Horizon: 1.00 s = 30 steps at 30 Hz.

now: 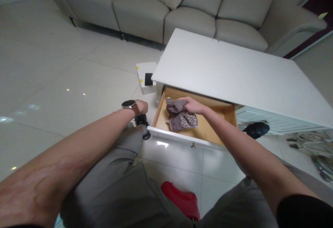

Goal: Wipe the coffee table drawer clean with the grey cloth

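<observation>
A white-fronted drawer with a bare wood inside point(208, 131) stands pulled out of the white coffee table point(229, 72). Inside it, my right hand point(191, 105) grips a purple-brown patterned cloth point(183, 120). The cloth is bunched at the top, and its lower part hangs toward the drawer floor with a pale leafy pattern showing. Just outside the drawer's left side is my left hand point(142, 106), its fingers curled in and mostly hidden from me. A round watch point(128, 104) on a brown strap sits on that wrist.
A white box point(145, 68) with a dark phone-like object point(148, 79) lies on the tiled floor beside the table. Behind stands a grey sofa point(140, 9). Something red point(180, 198) is between my legs. My shod feet flank the drawer; coiled items point(312, 141) lie far right.
</observation>
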Tool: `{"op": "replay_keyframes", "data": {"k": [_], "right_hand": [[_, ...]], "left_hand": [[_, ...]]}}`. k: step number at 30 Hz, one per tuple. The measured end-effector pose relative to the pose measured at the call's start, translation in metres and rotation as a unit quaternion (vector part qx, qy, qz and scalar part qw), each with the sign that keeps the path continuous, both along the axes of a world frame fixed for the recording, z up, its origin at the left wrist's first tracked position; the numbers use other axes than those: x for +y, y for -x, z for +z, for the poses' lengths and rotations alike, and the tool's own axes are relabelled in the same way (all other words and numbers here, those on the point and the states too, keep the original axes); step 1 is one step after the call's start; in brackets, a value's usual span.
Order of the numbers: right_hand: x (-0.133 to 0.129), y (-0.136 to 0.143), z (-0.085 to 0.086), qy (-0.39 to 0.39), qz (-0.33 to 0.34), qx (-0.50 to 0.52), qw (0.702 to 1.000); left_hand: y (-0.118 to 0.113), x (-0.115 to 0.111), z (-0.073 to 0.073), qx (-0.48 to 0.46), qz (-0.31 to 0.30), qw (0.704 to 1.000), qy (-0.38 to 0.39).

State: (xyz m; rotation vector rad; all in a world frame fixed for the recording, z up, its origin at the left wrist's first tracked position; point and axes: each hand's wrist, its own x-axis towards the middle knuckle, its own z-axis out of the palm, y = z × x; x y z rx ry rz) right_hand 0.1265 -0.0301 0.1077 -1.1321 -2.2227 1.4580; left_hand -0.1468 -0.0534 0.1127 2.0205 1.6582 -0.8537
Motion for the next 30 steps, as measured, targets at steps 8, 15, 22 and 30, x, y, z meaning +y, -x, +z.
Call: {"op": "replay_keyframes", "data": {"k": [8, 15, 22, 30], "right_hand": [[-0.030, -0.069, -0.009, -0.240, -0.027, -0.178, 0.954], [-0.043, -0.043, -0.096, -0.125, 0.086, -0.394, 0.906], [-0.010, 0.014, -0.120, -0.163, 0.033, -0.371, 0.913], [0.013, 0.049, -0.117, -0.146, -0.033, -0.367, 0.918]], "left_hand": [[-0.021, -0.002, 0.003, -0.027, 0.015, 0.997, 0.064], [-0.026, 0.000, -0.014, -0.058, -0.020, 0.993, 0.099], [-0.036, -0.005, -0.011, -0.002, -0.047, 0.997, 0.058], [-0.054, -0.007, 0.001, 0.044, -0.037, 0.997, 0.050]]}}
